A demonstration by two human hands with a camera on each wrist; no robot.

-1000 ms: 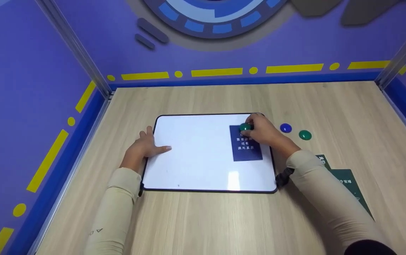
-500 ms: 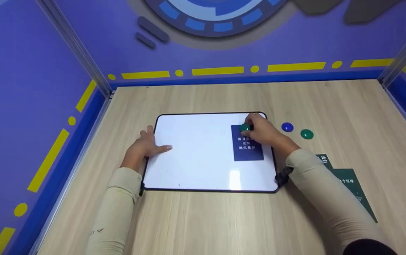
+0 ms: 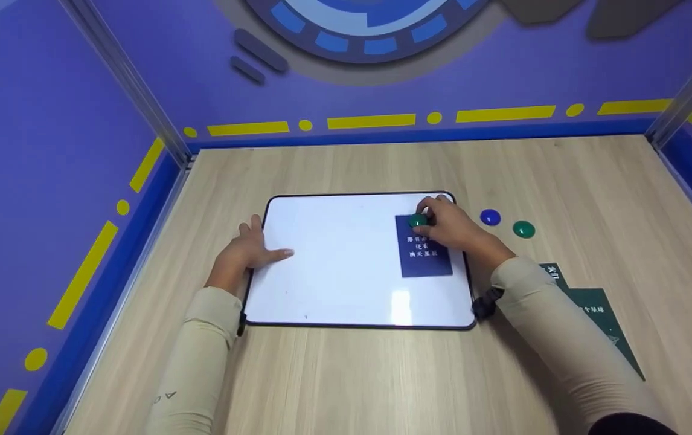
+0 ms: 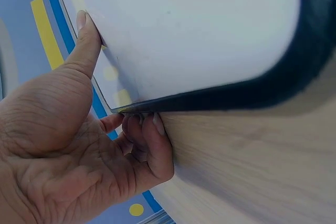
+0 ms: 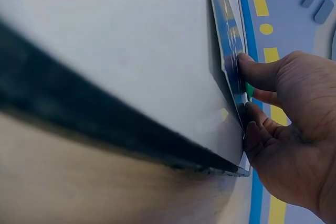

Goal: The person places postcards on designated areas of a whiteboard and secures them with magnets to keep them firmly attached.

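Observation:
A white board [image 3: 334,266] with a black frame lies flat on the wooden table. My left hand [image 3: 248,248] grips its left edge, thumb laid on the white surface and the other fingers curled against the frame [image 4: 210,98] from the side. On the board's right part lies a dark blue card [image 3: 426,263] with white writing. With my right hand [image 3: 450,223] I pinch a round green magnet [image 3: 418,220] at the card's upper part. In the right wrist view the card [image 5: 227,40] stands slightly off the board along one edge, and the magnet [image 5: 249,91] shows between the fingers.
Right of the board lie a blue round magnet [image 3: 490,217] and another green one [image 3: 524,229]. Dark green cards [image 3: 602,320] with white writing overlap on the table [image 3: 358,380], partly under my right forearm. Blue-purple panels [image 3: 358,90] wall in the back and sides.
The card and green magnet have slid slightly toward me and to the right on the board, with my right hand. My left hand keeps its place on the board's edge.

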